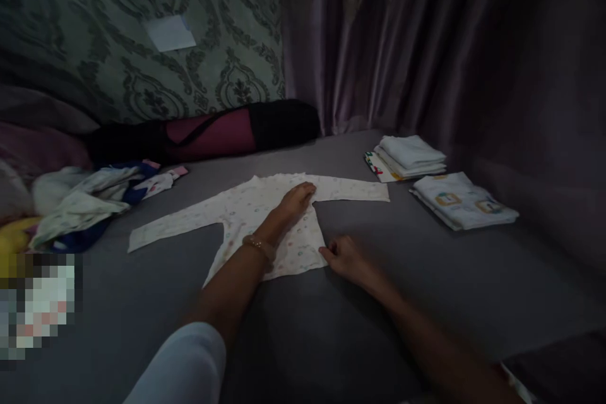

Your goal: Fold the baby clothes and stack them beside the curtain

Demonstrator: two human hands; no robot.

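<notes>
Left hand (pixel 297 199) lies on the shirt (pixel 250 205), close to where the right sleeve (pixel 353 189) begins, with fingers bent and low; whether it grips some cloth beneath is not clear to me. Right hand (pixel 348 257) is at the lower right corner, its thumb touching the edge and the other fingers curled; it may pinch the corner, but I cannot say this surely. The shirt is spread on the grey sheet (pixel 118 315), between the clothes heap (pixel 95 196) at left and the folded cloths (pixel 464 202) at right. In my judgement it is very light and soft, probably thin cotton, so it should bend easily and wrinkle from a quick pull. It may slide a little unless one palm presses it. Good places to hold seem, going from left, the left sleeve (pixel 175 222) by its cuff, then the hem (pixel 303 265) by its corners, then the right cuff. As for its look, the shirt is whitish: the left sleeve slopes toward the heap, the body carries small pinkish and bluish marks, the collar (pixel 279 177) edge is slightly wavy, and the right sleeve goes out almost straight.
</notes>
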